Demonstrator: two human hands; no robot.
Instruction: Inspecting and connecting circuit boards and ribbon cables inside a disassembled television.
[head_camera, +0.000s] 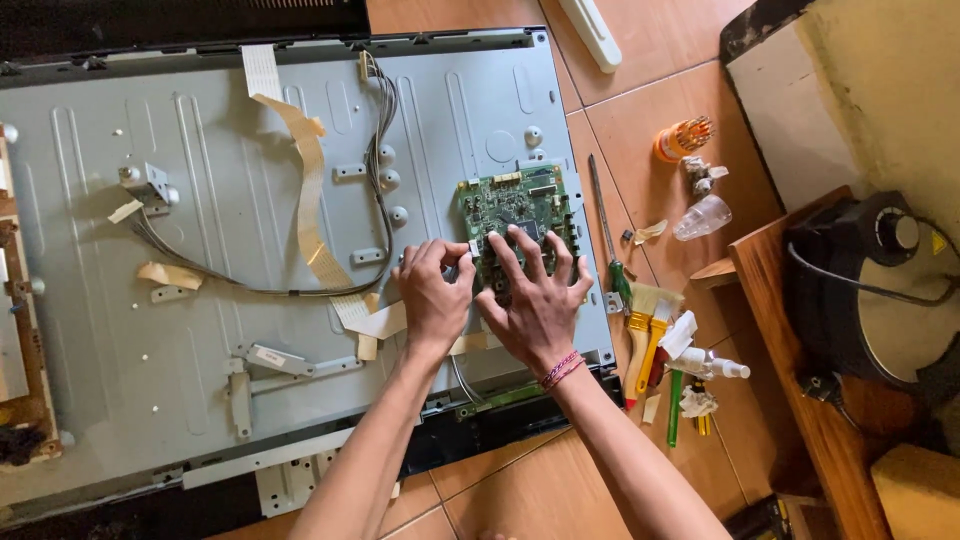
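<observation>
A green circuit board (512, 205) lies on the grey metal back panel (200, 300) of a flat screen laid on the floor. My right hand (532, 300) rests flat on the board's lower half, fingers spread. My left hand (432, 295) is curled at the board's lower left corner, fingertips pinched at a small connector there; what it pinches is hidden. A bundle of grey wires (380, 150) and a tan ribbon cable (310, 200) run across the panel toward the hands.
On the tiled floor to the right lie a long screwdriver (606, 235), paintbrushes (648, 325), a small bottle (712, 366), an orange holder of bits (680, 138) and a clear plastic cup (702, 217). A wooden bench (790, 400) with a black device (860, 290) stands at right.
</observation>
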